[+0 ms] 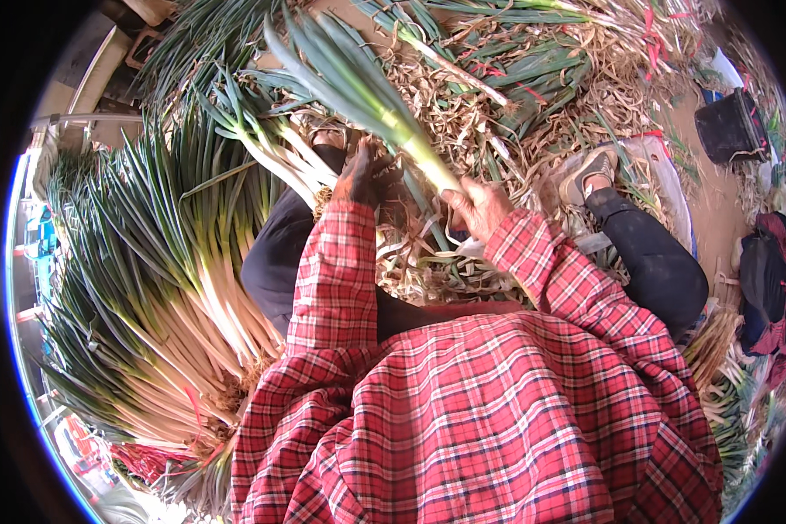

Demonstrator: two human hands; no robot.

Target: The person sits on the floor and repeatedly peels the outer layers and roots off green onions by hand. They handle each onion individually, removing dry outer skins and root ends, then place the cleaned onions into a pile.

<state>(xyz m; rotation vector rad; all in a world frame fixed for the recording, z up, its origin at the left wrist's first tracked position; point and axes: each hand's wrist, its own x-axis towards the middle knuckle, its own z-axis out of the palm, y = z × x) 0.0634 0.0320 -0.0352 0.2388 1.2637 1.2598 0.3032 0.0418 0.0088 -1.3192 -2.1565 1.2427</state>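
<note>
My right hand point(479, 208) grips the pale lower stem of a thick green onion point(422, 154), whose dark green leaves point up and to the left. Beside it is my left hand point(359, 175), its fingers dark and partly hidden; whether it holds anything is unclear. Several trimmed green onions point(281, 160) lie just left of that hand, across my leg, their roots near my wrist. A large heap of green onions point(170, 314) with white stems fills the left side, roots toward me.
Dry husks and peeled leaves point(426, 275) cover the ground between my legs. Untrimmed onions tied with red string point(652, 42) lie at the upper right. A black bucket point(730, 124) stands at the right. Loose red strings point(147, 458) lie at the lower left.
</note>
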